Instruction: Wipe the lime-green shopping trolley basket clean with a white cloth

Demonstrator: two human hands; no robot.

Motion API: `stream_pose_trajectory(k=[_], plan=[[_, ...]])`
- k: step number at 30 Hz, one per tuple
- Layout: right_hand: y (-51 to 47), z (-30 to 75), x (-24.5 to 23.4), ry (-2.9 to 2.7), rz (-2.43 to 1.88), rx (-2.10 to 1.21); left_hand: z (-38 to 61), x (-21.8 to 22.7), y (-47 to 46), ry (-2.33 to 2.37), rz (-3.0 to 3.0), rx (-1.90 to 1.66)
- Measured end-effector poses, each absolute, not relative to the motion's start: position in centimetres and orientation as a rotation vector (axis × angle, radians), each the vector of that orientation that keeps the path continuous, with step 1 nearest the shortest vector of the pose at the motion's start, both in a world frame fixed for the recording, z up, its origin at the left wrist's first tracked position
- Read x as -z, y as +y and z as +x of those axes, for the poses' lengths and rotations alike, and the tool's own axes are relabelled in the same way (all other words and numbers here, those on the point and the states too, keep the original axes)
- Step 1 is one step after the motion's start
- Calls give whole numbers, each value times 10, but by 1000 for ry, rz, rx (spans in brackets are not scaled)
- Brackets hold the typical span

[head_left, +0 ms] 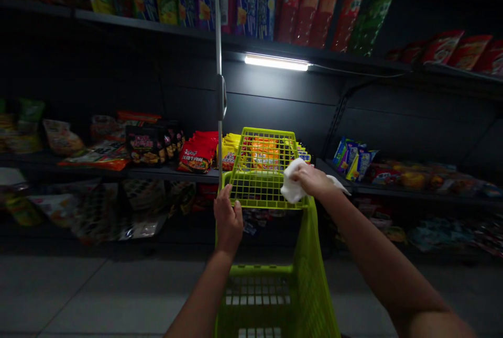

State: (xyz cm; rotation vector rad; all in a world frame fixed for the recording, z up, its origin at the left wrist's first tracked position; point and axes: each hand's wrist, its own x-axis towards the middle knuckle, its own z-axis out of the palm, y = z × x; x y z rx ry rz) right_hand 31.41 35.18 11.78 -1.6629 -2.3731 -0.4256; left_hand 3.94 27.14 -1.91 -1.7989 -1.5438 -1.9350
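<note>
The right hand [310, 180] is closed on a white cloth [293, 187], pressing it to the mesh of a lime-green plastic shopping cart [259, 191] — the left hand [228, 217] is gripping the cart's side rim — with the cart standing just before a store shelf [173, 173] of snack bags [196, 152].

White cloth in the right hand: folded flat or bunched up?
Bunched: the white cloth is crumpled in the right hand at the green cart's wire panel, one corner trailing out.
</note>
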Motion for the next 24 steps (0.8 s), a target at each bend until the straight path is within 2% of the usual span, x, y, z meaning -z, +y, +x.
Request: stream_pose_trajectory(k=[7, 11, 16, 20, 24], plan=[[352, 229, -138, -2411, -1628, 500, 38, 20, 271, -1542, -1803, 1936], [372, 185, -103, -2319, -1324, 562, 37, 20, 271, -1538, -1814, 1919], [376, 214, -47, -2257, -1089, 600, 32, 20, 269, -1543, -1798, 1897], [379, 245, -48, -2154, -1238, 529, 33, 18, 268, -1543, -1796, 1882], [374, 191, -45, -1877, -1359, 410, 38, 18, 271, -1543, -1790, 1889]])
